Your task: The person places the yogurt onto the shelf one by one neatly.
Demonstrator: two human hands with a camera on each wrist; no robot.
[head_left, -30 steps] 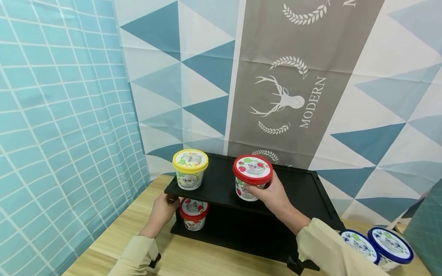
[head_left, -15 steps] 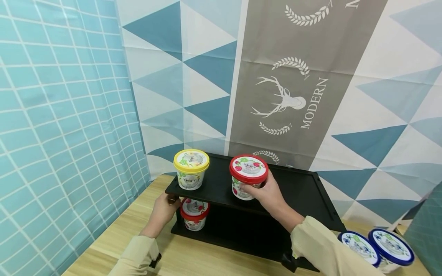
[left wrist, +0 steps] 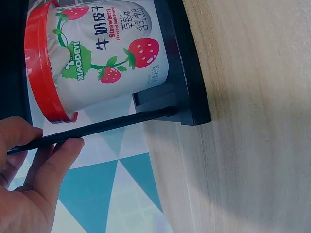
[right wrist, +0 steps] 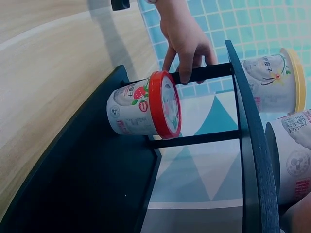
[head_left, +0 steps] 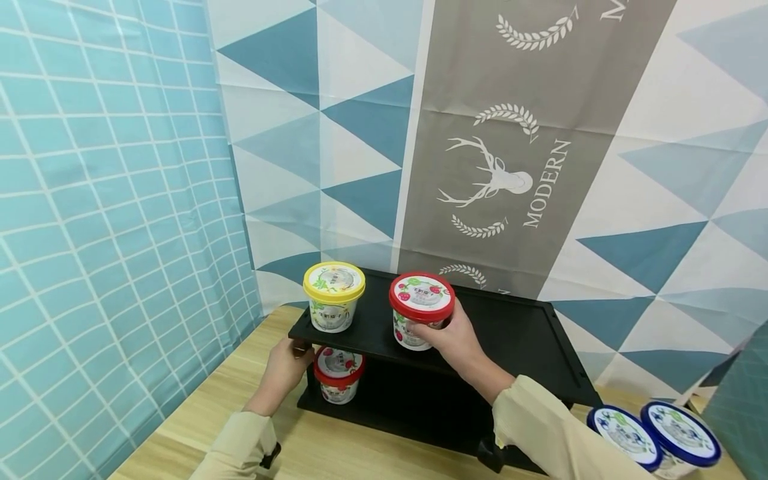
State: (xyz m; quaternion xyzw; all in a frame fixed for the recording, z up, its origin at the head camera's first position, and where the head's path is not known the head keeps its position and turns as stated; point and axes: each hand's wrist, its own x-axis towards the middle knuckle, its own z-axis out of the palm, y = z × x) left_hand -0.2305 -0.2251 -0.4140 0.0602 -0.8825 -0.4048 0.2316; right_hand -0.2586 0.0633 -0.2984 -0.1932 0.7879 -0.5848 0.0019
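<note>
One bare left hand [head_left: 282,373] has its thumb and fingers closed around a slim black bar [left wrist: 116,122] at the left end of a black two-tier rack [head_left: 522,340]. Just beside it, a white printed cup with a yellow round lid [head_left: 333,297] stands upright on the upper tier, above a red-lidded white strawberry cup [head_left: 339,377] on the lower one. Further right, the bare right hand [head_left: 459,337] curls around another red-lidded white cup [head_left: 420,303], upright at the upper tier; whether its base touches, I cannot tell. Far right, two blue-lidded white cups [head_left: 681,433] sit side by side, one partly behind the cream sleeve [head_left: 540,427].
</note>
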